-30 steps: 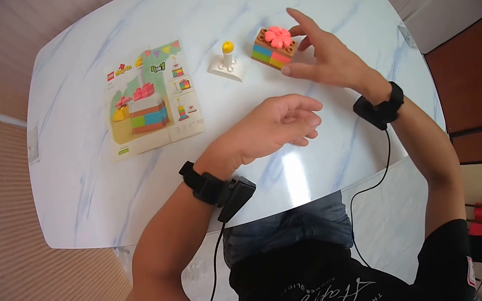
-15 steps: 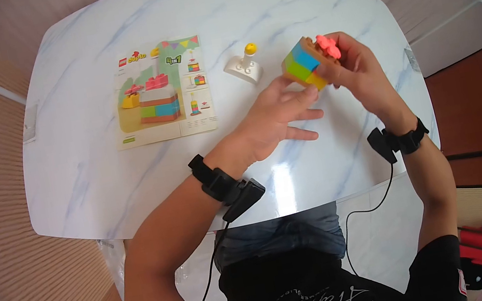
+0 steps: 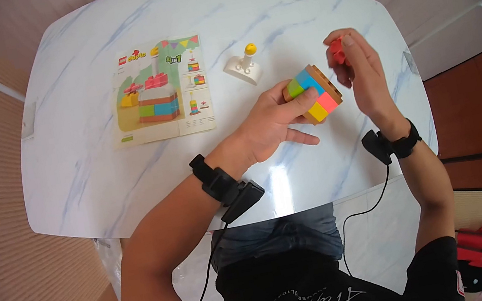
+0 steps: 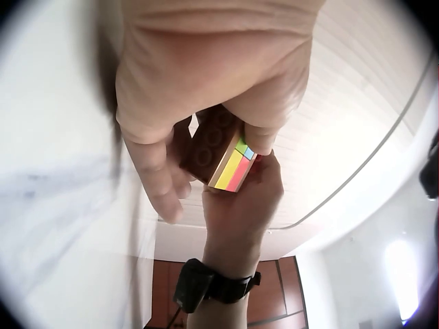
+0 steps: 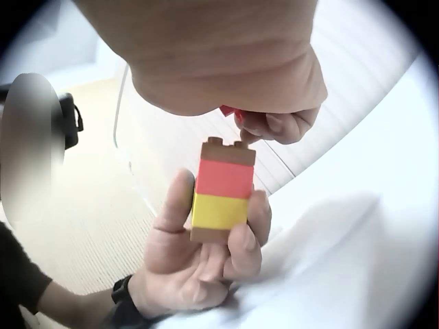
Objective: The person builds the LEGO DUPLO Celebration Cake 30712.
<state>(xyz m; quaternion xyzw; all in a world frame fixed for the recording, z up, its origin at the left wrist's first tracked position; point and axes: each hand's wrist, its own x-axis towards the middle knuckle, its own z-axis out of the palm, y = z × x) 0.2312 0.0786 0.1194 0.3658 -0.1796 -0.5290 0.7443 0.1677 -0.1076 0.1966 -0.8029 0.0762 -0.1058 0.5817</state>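
The booklet (image 3: 167, 125) on the table (image 3: 85, 178) carries the LEGO mark, the word "duplo" and a "4in1" label; the smaller print beside its little pictures is too fine to read. White lettering on the person's black shirt (image 3: 259, 289) runs upside down in the head view, with "Happy" the clearest word.

Just right of the booklet stands a white curved piece (image 3: 238, 72), studded on top, with a yellow-tipped candle (image 3: 249, 53) rising from it. The left hand (image 3: 268, 118) is near this piece, and nothing lies between the two. Each wrist wears a black strap with a camera, and a cable (image 3: 355, 215) trails from the right one down past the table edge. In the right wrist view, the heel of the right hand (image 3: 368, 79) hides most of what its fingers hold.

The block stack (image 3: 318, 97), brown at both ends with blue, green, yellow and red between, is tilted in the left hand, gripped between thumb and fingers, while another finger sticks out below it. Its studded end faces the right hand. That hand pinches a red piece (image 3: 337, 51), perhaps flower-shaped though partly covered, apart from the studs and beyond them from the person
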